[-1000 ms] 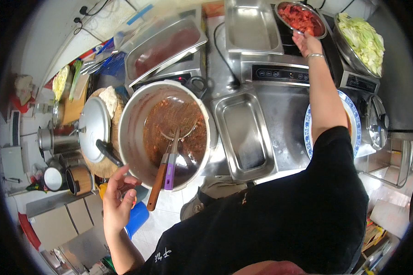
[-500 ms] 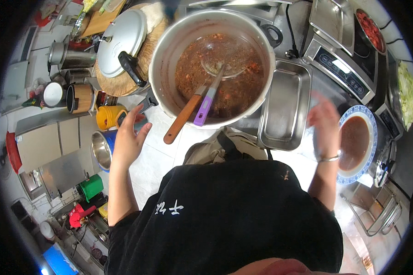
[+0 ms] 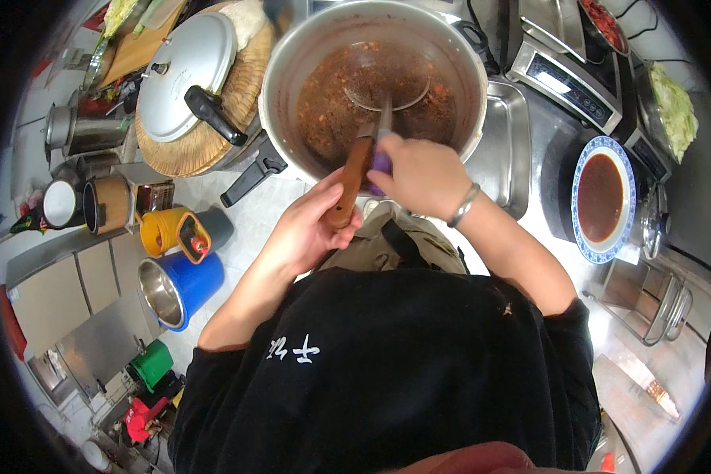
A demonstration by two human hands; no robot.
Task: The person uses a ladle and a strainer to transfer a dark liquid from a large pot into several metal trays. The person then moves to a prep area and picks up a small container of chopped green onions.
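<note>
A large metal pot (image 3: pixel 276 103) holds reddish-brown broth with bits floating in it. My right hand (image 3: pixel 426 175) grips the purple handle of a round mesh skimmer (image 3: pixel 387 88), whose head lies in the broth. Close beside it, my left hand (image 3: pixel 302 229) is wrapped round the lower end of a brown wooden handle (image 3: pixel 354 178). That handle belongs to a utensil leaning over the pot's near rim; its working end is sunk in the broth and hidden. Both handles slant toward me, side by side.
Right of the pot are a rectangular metal tray (image 3: pixel 512 150), an induction cooker (image 3: pixel 565 87) and a blue-rimmed bowl (image 3: pixel 624 205) of red-brown liquid. A grey lid (image 3: pixel 183 79) rests on a woven round mat (image 3: pixel 245 95) at left. A black pot handle (image 3: pixel 253 174) juts out toward the lower left.
Both hands have come inward from apart. My left hand has taken the wooden handle and my right hand the purple skimmer handle; the wooden handle now stands steeper.
</note>
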